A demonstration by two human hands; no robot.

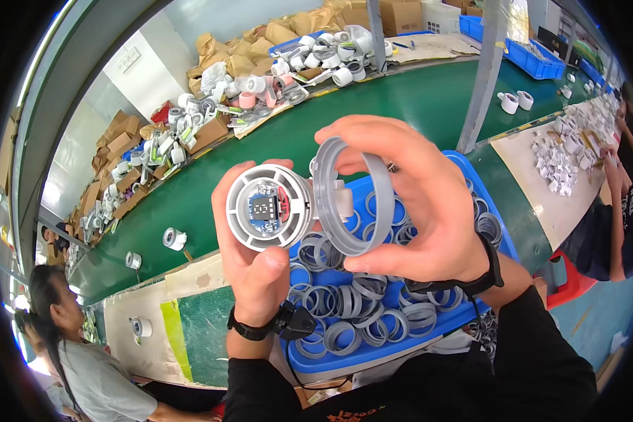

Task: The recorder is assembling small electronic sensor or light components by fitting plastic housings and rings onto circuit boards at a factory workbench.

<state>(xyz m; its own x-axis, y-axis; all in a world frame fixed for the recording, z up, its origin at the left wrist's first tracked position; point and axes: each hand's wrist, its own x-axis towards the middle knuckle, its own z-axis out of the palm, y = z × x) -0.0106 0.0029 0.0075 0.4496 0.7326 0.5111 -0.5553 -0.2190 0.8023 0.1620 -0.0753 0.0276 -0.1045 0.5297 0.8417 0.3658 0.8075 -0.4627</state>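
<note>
Our left hand (257,264) held the round white part (269,207) tight, and our right hand (415,204) pinched a grey ring (352,197) beside it, not yet fitted on.

Beyond the hands, a long green conveyor belt (401,98) strewn with white parts. Farther off, brown paper bags (260,42) heaped against a pale wall (155,63). Right of them, a steel post (487,70), blue crates (534,60).
</note>
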